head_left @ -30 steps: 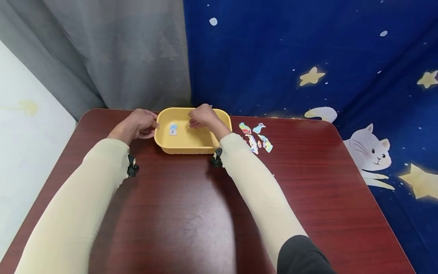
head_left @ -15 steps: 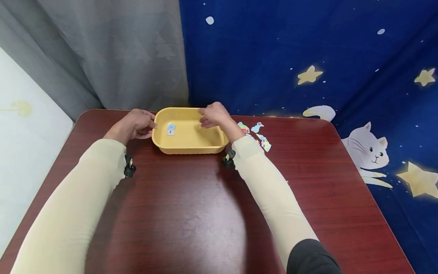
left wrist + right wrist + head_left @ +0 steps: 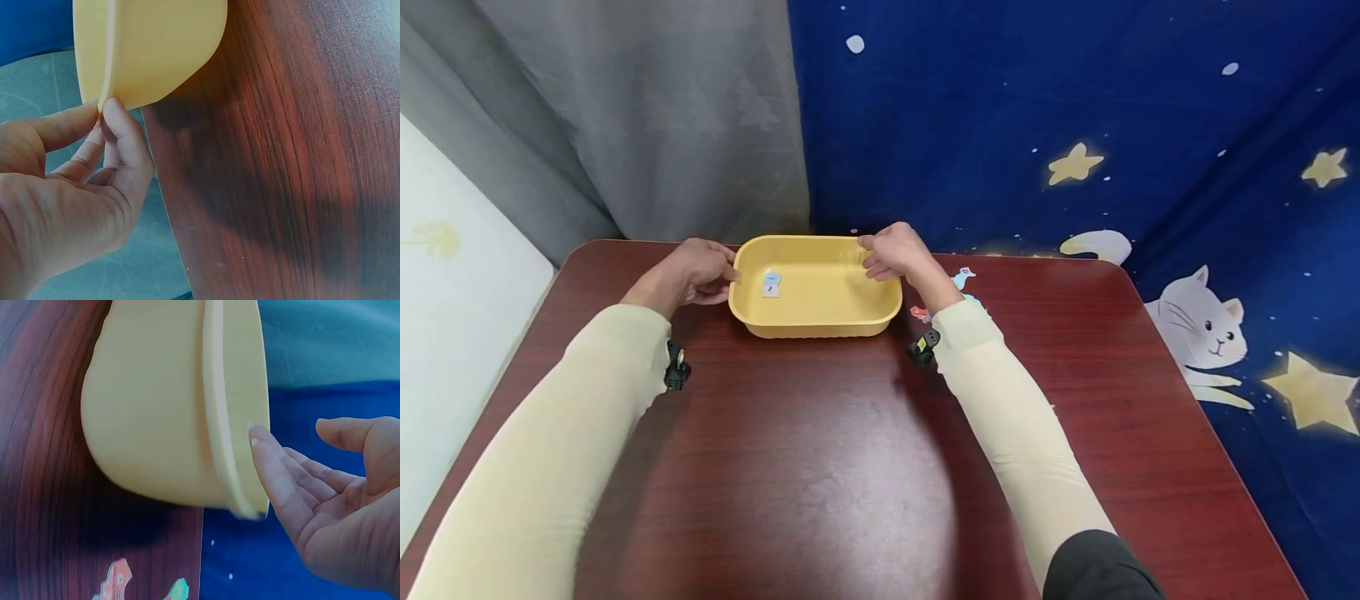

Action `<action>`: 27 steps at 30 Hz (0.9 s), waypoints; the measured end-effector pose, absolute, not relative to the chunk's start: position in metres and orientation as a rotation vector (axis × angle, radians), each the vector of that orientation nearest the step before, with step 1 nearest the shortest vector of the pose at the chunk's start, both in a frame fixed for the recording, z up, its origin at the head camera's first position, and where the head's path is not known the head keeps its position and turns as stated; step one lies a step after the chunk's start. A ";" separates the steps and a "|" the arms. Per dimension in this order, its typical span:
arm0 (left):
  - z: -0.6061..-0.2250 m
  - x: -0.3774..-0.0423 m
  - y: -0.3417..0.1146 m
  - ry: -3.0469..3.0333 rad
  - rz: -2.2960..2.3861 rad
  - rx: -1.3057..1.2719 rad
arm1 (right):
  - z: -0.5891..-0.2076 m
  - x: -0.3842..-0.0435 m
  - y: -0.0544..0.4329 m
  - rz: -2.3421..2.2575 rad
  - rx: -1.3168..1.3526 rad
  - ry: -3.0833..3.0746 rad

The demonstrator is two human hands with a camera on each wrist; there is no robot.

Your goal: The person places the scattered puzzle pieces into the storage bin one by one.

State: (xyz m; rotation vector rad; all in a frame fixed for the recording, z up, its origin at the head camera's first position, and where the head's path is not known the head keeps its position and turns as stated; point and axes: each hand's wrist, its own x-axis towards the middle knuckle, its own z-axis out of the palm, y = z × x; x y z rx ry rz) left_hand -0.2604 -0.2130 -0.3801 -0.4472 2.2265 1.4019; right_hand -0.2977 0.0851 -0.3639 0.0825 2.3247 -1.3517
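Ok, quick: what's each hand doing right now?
Left hand: pinching the rim of the yellow tray.
Right hand: open, holding nothing, at the tray's right end.

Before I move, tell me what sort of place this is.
Indoors, perhaps a playroom: there's a dark red table, a grey curtain and a blue curtain printed with stars.

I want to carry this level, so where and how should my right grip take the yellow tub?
Probably pinch the yellow tub by its right-end rim, coming from the right: that rim is thin, the right grip is open beside it, and the left grip pinches the opposite end, which should help balance.
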 end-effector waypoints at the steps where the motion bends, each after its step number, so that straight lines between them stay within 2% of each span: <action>1: -0.380 -0.260 -0.213 2.229 1.400 -0.447 | -0.364 -0.298 0.087 -1.354 0.091 2.324; 13: -0.381 -0.260 -0.214 2.226 1.407 -0.439 | -0.367 -0.305 0.116 -1.468 0.198 2.324; 27: -0.382 -0.261 -0.215 2.212 1.429 -0.424 | -0.388 -0.314 0.151 -1.481 0.328 2.367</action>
